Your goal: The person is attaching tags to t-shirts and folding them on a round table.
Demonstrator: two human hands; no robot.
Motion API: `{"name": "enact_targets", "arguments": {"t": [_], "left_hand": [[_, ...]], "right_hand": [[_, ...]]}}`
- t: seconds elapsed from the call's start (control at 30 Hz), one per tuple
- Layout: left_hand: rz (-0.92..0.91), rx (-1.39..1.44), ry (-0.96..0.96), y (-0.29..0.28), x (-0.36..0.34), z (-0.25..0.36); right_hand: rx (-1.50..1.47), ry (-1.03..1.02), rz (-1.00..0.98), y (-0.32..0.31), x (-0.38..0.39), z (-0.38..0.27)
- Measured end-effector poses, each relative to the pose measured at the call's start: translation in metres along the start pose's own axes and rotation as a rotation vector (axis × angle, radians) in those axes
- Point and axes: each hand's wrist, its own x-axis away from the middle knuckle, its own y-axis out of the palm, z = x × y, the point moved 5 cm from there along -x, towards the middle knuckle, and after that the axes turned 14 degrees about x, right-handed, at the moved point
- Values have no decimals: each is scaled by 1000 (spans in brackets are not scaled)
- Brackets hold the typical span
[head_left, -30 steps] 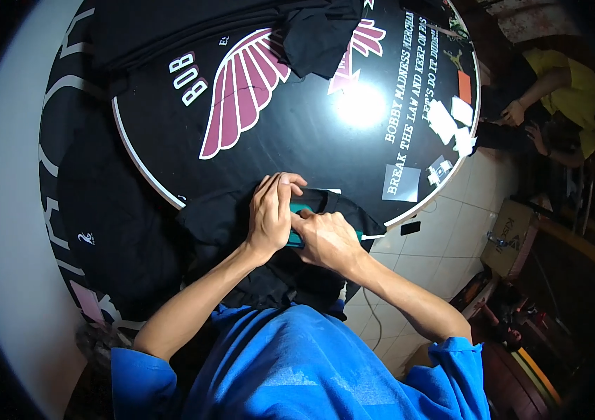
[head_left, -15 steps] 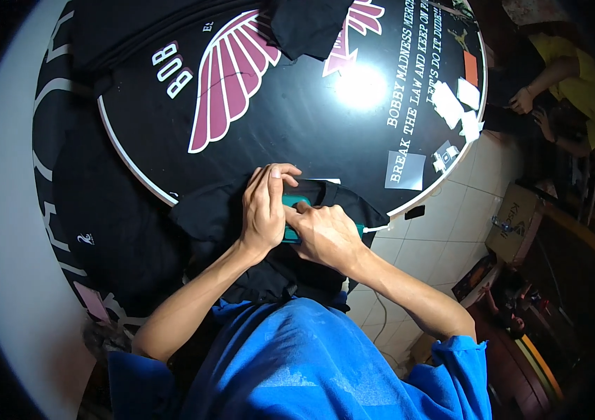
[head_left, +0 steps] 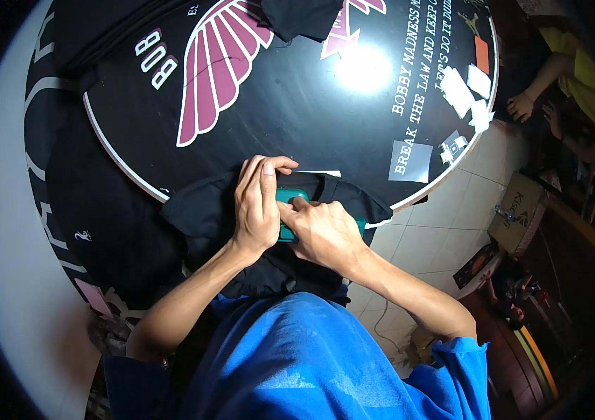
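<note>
A teal corded hand device (head_left: 296, 194), looking like a mini heat press or small iron, sits on black cloth (head_left: 203, 199) at the near edge of the round table. My right hand (head_left: 325, 227) is closed over it, fingers curled around its top, and hides most of it. From its right side comes a white cord (head_left: 379, 225). My left hand (head_left: 257, 210) rests upright along the device's left side, fingers stretched and bent over at the tips, holding nothing visible. A thin white strip (head_left: 322, 173) shows just beyond the cloth.
The black round table (head_left: 297, 119) carries a pink-and-white wing print. White scraps (head_left: 458, 94), an orange card (head_left: 481, 54) and a clear sheet (head_left: 410, 162) lie on its right side. More black fabric (head_left: 301, 17) lies at the far side. A person in yellow (head_left: 570, 66) and a cardboard box (head_left: 516, 212) are right.
The view has shifted slightly, so the table lies a little differently in it. Both hands stay on and beside the teal device in nearly the same pose.
</note>
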Motion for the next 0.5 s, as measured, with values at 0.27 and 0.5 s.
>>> {"name": "enact_targets", "arguments": {"t": [0.27, 0.5], "left_hand": [[-20, -22, 4, 0, 1, -1], [-19, -27, 13, 0, 1, 0]], "right_hand": [[-6, -5, 14, -1, 0, -1], [-10, -5, -3, 0, 1, 0]]}}
